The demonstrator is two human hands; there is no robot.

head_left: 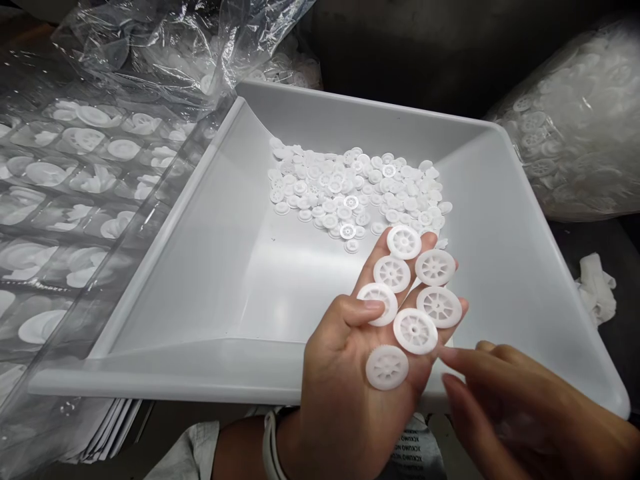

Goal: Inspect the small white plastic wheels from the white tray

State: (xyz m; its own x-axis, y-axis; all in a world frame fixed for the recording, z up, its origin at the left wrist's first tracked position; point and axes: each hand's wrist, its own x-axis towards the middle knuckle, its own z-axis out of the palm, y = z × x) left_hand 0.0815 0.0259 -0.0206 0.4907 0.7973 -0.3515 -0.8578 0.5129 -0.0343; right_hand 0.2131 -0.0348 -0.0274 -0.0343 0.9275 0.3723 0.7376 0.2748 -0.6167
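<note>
My left hand (345,387) is palm up over the near side of a light grey tray (200,267), holding several white plastic gears (415,331). These are round and spoked, spread over the palm and fingers. The thumb presses on one gear at the left. Just right of them is my right hand (520,407), its index finger and thumb apart with nothing between them. That index fingertip is at the edge of a gear; whether it touches, I cannot tell. A pile of smaller white plastic wheels (345,190) lies toward the back of the tray.
On the left, clear blister trays (75,193) hold white parts in their pockets. Clear plastic bags of white parts stand behind the tray (190,57) and at the right (580,127). Stacked papers (107,427) are at lower left. A white crumpled item (597,290) lies at right.
</note>
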